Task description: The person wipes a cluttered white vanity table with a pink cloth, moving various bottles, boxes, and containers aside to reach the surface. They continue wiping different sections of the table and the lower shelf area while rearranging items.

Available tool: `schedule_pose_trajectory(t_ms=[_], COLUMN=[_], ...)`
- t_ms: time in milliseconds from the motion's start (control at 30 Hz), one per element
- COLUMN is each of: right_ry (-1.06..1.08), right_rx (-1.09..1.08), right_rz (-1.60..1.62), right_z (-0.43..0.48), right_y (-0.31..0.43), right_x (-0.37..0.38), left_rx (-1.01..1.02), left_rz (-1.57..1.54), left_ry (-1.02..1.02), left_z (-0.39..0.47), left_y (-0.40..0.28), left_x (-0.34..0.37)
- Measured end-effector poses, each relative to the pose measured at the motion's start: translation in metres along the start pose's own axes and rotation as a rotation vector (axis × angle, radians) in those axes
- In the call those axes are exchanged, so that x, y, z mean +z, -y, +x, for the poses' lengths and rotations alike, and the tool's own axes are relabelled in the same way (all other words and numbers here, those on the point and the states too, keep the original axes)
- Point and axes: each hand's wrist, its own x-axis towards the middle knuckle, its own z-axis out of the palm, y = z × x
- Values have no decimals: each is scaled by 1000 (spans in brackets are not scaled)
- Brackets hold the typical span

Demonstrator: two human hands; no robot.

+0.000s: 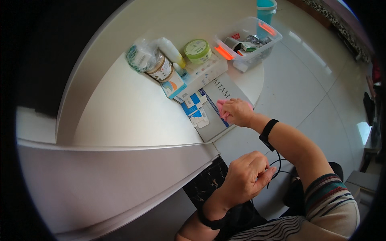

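Observation:
My right hand (238, 113) presses a crumpled pink cloth (222, 107) onto a flat grey box (214, 120) with printed lettering. Small blue and white cartons (193, 104) lie on the same box, left of the cloth. My left hand (245, 174) hangs in front of my body with its fingers curled; whether it holds anything is hidden. Behind the grey box, a white box (208, 73) bears a green-lidded round tub (197, 51). Beside it are a labelled jar (162, 70), a white tube with a yellow cap (171, 51) and a blue and white carton (174, 86).
A clear plastic bin (248, 57) with orange latches holds packets and small boxes at the shelf's right end. A turquoise bucket (266, 12) stands behind it. A white panel edge (135, 147) runs along the shelf. Black cables (280, 165) hang near my wrists.

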Motion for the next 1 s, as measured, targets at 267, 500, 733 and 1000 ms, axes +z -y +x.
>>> schedule_pose_trajectory(t_ms=[267,500,733,1000], right_ry=[-184,-100,-117,-66], right_rx=[-8,133,127,200], right_rz=[218,45,72,153], right_z=[87,176,183,157], right_y=[84,108,99,96], right_x=[-7,-13,-11,-53], left_rx=[-52,-95,-95,-67], left_rz=[122,213,241,217], left_ry=[-147,-218,-153,-181], left_z=[-31,-31,-12,-10], left_y=[-17,-24,-16,-17], left_x=[-31,-25,-16,-14])
